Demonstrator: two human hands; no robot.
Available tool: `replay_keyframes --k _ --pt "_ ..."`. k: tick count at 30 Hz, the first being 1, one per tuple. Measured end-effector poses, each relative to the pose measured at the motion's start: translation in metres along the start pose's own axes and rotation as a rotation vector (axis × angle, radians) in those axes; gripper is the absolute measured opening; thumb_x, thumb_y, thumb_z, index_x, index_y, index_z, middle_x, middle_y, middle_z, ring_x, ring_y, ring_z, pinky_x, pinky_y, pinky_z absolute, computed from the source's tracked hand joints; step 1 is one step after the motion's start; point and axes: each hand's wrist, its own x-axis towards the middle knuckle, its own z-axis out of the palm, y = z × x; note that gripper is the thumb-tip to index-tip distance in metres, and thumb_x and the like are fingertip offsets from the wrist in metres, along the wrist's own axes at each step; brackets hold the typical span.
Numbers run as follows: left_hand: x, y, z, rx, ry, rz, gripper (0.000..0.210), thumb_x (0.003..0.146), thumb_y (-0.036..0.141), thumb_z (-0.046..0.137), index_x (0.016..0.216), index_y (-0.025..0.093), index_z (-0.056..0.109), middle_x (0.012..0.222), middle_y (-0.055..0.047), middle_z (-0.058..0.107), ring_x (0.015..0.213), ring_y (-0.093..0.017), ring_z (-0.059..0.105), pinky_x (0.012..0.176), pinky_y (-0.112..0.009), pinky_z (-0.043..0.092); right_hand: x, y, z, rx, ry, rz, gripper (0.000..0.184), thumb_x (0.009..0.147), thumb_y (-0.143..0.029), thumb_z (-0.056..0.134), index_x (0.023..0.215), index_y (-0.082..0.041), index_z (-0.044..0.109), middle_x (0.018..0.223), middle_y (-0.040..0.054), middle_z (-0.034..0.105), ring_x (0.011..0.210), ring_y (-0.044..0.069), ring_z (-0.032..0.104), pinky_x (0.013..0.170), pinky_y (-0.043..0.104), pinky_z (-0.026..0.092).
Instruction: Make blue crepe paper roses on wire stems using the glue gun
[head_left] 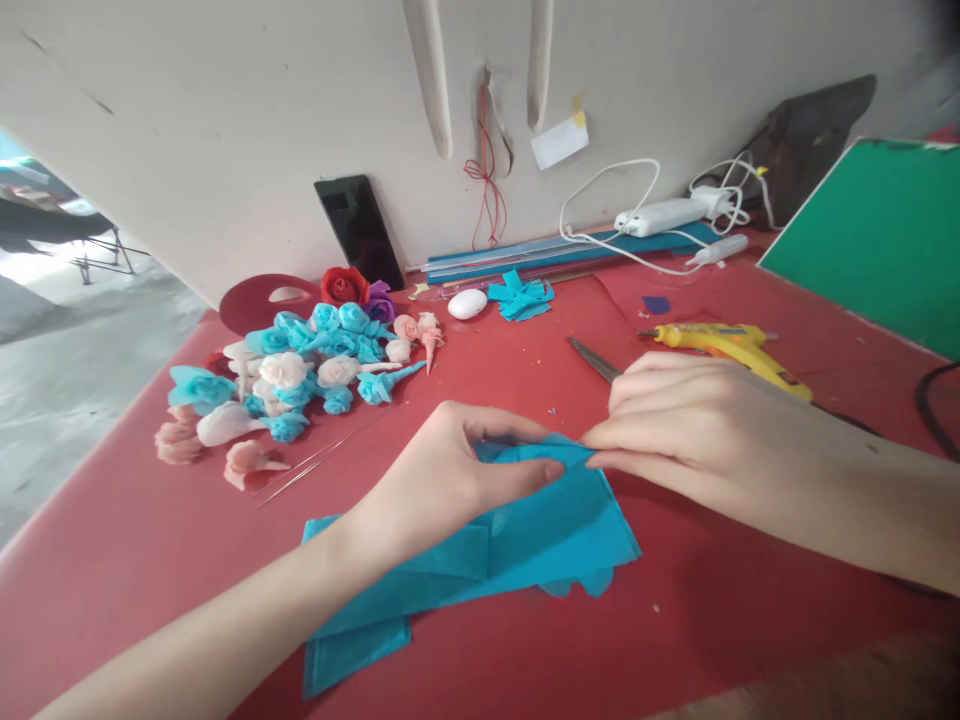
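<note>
Blue tissue paper, folded in layers, lies on the red table in front of me. My left hand pinches its upper edge between thumb and fingers. At the same edge, farther right, my right hand grips a corner of the paper with thumb and fingertips pressed together. Under the papers, a scalloped blue piece peeks out at the lower side. Scissors lie just beyond my right hand, their handles hidden behind it.
Blue, white and peach paper roses are heaped at the left, beside thin wires. A phone leans on the wall. Blue scraps lie near a white egg-shaped object. A yellow glue gun and white power strip are at right.
</note>
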Motion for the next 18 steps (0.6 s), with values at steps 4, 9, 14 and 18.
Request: replay_keyframes --k 4,9,14,18 --pt "0.000 0.001 0.002 -0.020 0.001 0.002 0.011 0.072 0.025 0.069 0.081 0.021 0.074 0.081 0.003 0.075 0.079 -0.016 0.066 0.067 -0.019 0.049 0.000 0.001 0.001 -0.014 -0.015 -0.032 0.035 0.091 -0.016 0.040 0.069 -0.020 0.066 0.060 0.0006 0.058 0.059 0.015 0.050 0.060 0.028 0.031" --pt "0.002 -0.003 0.004 0.001 0.032 -0.013 0.009 0.069 0.023 0.071 0.077 0.020 0.073 0.080 0.003 0.074 0.079 -0.017 0.066 0.069 -0.021 0.049 -0.004 0.004 0.001 -0.097 -0.009 0.009 0.018 0.087 -0.024 0.052 0.081 -0.021 0.069 0.069 0.0010 0.063 0.065 0.017 0.055 0.062 0.030 0.037" --pt "0.008 -0.014 0.007 -0.160 0.073 -0.050 0.011 0.067 0.028 0.074 0.075 0.019 0.072 0.077 0.002 0.073 0.074 -0.015 0.064 0.065 -0.020 0.048 -0.010 0.010 -0.028 -0.087 0.225 0.318 0.031 0.089 -0.046 0.047 0.088 -0.024 0.069 0.081 0.0016 0.067 0.070 0.016 0.060 0.057 0.027 0.040" --pt "0.012 -0.023 0.012 -0.241 0.108 -0.022 0.013 0.070 0.029 0.072 0.079 0.019 0.071 0.082 0.000 0.074 0.077 -0.015 0.065 0.068 -0.022 0.049 -0.023 0.035 -0.047 -0.211 0.419 0.751 0.026 0.087 -0.040 0.053 0.089 -0.019 0.067 0.076 0.0034 0.065 0.064 0.011 0.056 0.056 0.025 0.035"
